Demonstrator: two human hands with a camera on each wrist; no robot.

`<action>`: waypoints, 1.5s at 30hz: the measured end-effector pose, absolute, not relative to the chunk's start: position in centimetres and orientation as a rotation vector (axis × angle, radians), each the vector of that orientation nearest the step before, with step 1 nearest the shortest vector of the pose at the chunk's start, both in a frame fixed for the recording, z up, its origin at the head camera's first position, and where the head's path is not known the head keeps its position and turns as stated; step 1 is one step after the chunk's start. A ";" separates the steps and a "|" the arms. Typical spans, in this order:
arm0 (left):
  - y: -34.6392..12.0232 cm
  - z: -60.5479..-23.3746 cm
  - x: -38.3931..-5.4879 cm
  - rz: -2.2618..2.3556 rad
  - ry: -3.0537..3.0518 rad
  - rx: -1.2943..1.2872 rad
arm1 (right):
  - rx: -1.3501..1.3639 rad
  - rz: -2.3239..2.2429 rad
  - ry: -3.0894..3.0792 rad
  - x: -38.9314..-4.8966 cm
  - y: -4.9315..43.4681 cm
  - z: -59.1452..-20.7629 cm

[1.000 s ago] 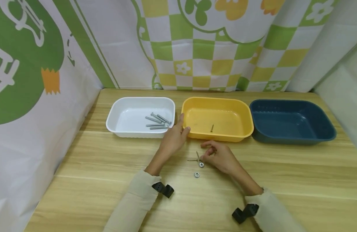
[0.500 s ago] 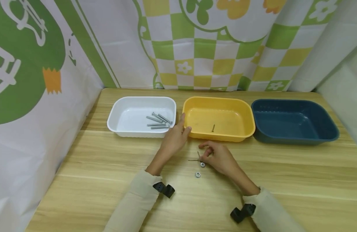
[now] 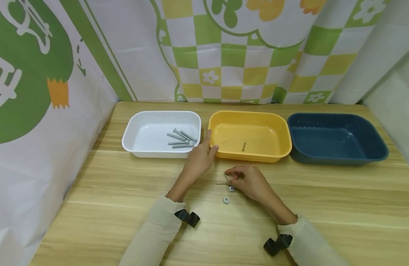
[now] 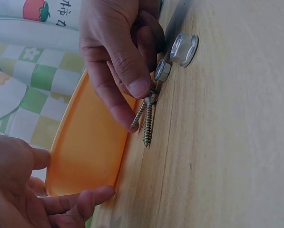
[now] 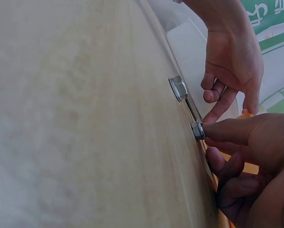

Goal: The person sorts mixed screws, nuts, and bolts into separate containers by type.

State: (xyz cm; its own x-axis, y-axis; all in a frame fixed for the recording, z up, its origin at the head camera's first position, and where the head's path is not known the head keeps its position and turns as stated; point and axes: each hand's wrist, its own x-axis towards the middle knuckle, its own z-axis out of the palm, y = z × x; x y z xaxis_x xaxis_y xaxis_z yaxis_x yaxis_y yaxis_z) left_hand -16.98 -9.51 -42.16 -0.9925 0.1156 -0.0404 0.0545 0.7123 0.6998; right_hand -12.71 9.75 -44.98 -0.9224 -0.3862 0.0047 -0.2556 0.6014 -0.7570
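My left hand point(image 3: 199, 159) rests on the left end of the yellow bin point(image 3: 251, 158), its fingers fairly straight against the rim and wall. In front of that bin, my right hand point(image 3: 252, 181) pinches a small brass-coloured screw point(image 4: 138, 115) between thumb and forefinger, low over the table. A second screw point(image 3: 221, 183) lies flat just under the fingertips. Beside the thumb is a flanged nut point(image 3: 231, 189), and a larger nut point(image 3: 226, 200) lies closer to me. One screw point(image 3: 244, 146) lies inside the yellow bin. The screw heads are partly hidden by the thumb.
To the left stands a white bin point(image 3: 151, 153) with several long silver bolts point(image 3: 181, 139) in it. A dark blue bin point(image 3: 337, 161) stands at the right, close to the yellow one. A patterned cloth point(image 3: 234, 55) hangs behind the wooden table point(image 3: 124, 199).
My right forefinger has come down toward the thumb, onto the tip of the slanted screw. The left hand, bins and nuts stay where they were.
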 end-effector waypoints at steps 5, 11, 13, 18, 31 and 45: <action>-9.6 -42.2 -16.9 1.157 2.835 0.140 | -0.529 -1.222 2.668 -12.7 9.6 -45.0; -9.6 -42.3 -16.9 1.166 2.830 0.139 | -0.527 -1.211 2.684 -12.7 9.6 -45.2; -9.6 -42.3 -16.9 1.169 2.830 0.134 | -0.525 -1.197 2.696 -12.7 9.6 -45.2; -9.6 -42.3 -16.9 1.168 2.837 0.132 | -0.496 -1.173 2.705 -12.9 9.5 -45.0; -9.6 -42.3 -16.9 1.191 2.833 0.141 | -0.505 -1.158 2.720 -12.8 9.5 -45.0; -9.5 -42.3 -16.9 1.174 2.839 0.155 | -0.478 -1.206 2.703 -12.6 9.5 -44.8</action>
